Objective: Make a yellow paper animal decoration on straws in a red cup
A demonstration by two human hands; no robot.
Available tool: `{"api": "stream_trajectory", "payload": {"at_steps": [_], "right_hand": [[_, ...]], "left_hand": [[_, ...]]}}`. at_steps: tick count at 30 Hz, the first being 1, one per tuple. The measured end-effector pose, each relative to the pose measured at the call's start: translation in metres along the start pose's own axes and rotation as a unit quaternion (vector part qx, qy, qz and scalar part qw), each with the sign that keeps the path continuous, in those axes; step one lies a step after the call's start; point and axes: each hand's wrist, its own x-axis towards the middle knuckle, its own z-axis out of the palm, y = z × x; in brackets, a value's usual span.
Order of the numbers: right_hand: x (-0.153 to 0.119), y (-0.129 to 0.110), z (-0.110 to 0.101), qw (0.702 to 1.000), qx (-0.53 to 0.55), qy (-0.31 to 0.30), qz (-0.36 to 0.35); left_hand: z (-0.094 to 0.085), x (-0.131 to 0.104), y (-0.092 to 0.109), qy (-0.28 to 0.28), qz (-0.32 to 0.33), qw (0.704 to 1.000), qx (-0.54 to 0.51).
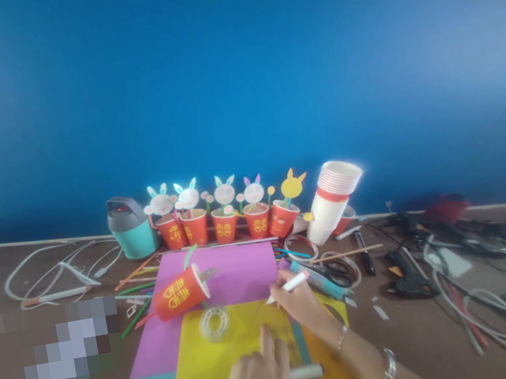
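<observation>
Head view: right hand (297, 300) with marker (294, 283), yellow 囍 (178, 294) on red cups (201, 233)

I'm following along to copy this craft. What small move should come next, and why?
Probably extend the faint curved line with a short stroke of the white marker: the right hand holds it, tip at the yellow paper near that line, and the left hand rests on the same sheet.
</observation>
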Motion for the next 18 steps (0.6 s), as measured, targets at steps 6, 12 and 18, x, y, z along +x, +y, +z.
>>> {"api": "stream_trajectory", "payload": {"at_steps": [6,12,18], "right_hand": [[-0.001,-0.003,0.000,1.000,0.001,-0.019,0.004],[-0.001,0.002,0.002,0.999,-0.015,-0.028,-0.027],[0.000,0.006,0.003,0.999,-0.020,-0.021,-0.039]], "left_hand": [[-0.004,0.000,0.001,-0.008,-0.002,1.000,0.000],[-0.013,0.001,0.001,-0.046,0.002,0.999,-0.007],[-0.017,0.003,0.001,-0.068,-0.001,0.998,-0.015]]}}
